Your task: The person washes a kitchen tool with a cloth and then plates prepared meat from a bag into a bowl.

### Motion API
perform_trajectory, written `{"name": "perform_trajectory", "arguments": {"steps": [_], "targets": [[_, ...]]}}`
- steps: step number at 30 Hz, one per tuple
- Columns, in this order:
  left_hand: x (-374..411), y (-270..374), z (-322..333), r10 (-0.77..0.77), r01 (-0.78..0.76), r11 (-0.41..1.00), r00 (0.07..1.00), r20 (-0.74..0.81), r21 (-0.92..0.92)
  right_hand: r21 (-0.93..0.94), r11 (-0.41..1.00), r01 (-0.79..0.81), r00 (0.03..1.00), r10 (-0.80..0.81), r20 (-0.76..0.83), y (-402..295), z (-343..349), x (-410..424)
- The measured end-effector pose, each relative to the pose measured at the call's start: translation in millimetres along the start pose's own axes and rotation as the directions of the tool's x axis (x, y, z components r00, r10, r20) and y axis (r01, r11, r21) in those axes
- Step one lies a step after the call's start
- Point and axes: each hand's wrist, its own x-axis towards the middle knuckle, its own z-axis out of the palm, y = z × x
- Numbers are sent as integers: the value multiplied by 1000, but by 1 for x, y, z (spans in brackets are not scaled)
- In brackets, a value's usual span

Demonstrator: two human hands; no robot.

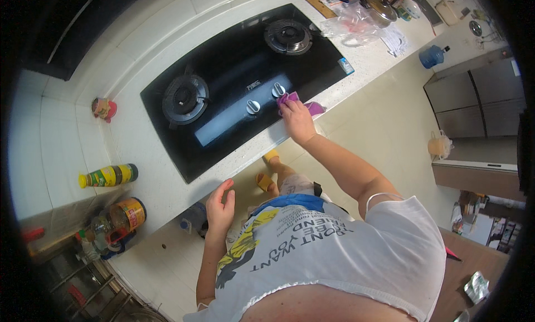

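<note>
My right hand [297,119] presses a purple cloth [315,108] onto the front edge of a black glass gas hob [234,71], just beside the right control knob [278,89]. Part of the cloth spreads over the white counter edge. The left control knob [253,107] lies to the left of that hand. Near the counter's front edge, my left hand [221,205] hangs with nothing in it, thumb and fingers apart. Two burners show on the hob, the left burner [185,99] and the right burner [288,37].
Left on the white counter [138,155] are a yellow-capped sauce bottle [108,175], a large jar [128,214] and a small red container [103,109]. Beyond the hob's right end lie a clear plastic bag [351,25] and a glass-lidded pot [381,10]. A blue water jug [432,56] stands farther right.
</note>
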Motion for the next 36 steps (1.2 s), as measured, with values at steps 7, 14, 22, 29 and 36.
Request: {"name": "perform_trajectory", "arguments": {"steps": [7, 14, 22, 29, 36], "targets": [[22, 21, -2, 38, -38, 998, 999, 8, 59, -164, 919, -358, 932, 342, -117, 179, -13, 39], [25, 22, 18, -80, 80, 995, 997, -8, 63, -60, 995, -84, 996, 82, -35, 95, 11, 55], [81, 103, 67, -43, 39, 992, 999, 29, 116, -162, 976, -147, 978, 119, -172, 215, -39, 78], [118, 140, 118, -33, 28, 993, 998, 49, 112, 63, 997, 52, 993, -58, 107, 168, -34, 51], [151, 165, 151, 27, -38, 989, 997, 78, 143, 7, 995, -98, 995, 98, -10, 278, -46, 99]]}}
